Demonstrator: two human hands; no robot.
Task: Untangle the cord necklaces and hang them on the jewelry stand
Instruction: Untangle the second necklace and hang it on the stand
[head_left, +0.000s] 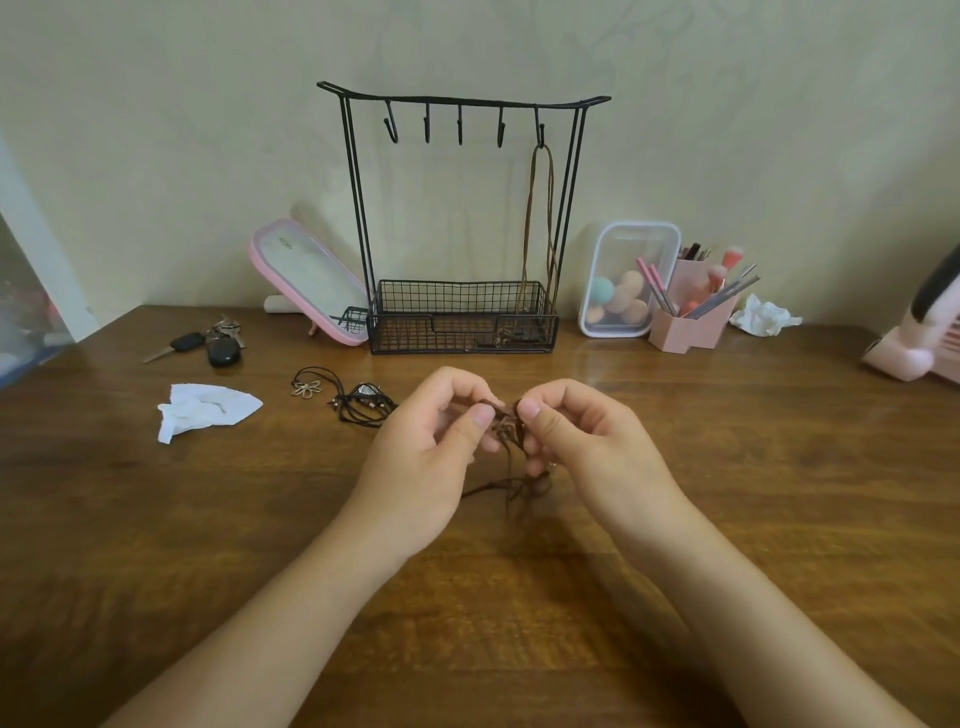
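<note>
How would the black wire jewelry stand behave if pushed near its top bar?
Probably light: the jewelry stand is thin open wire. Likely to tip, being tall over a narrow basket base. The hung cord necklace would probably swing.

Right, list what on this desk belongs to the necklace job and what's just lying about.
Job: left hand, right hand, both pinching the brown cord; tangled necklaces; jewelry stand; hung necklace.
Lying about: keys, tissue, pink mirror, sponge box, brush holder.
</note>
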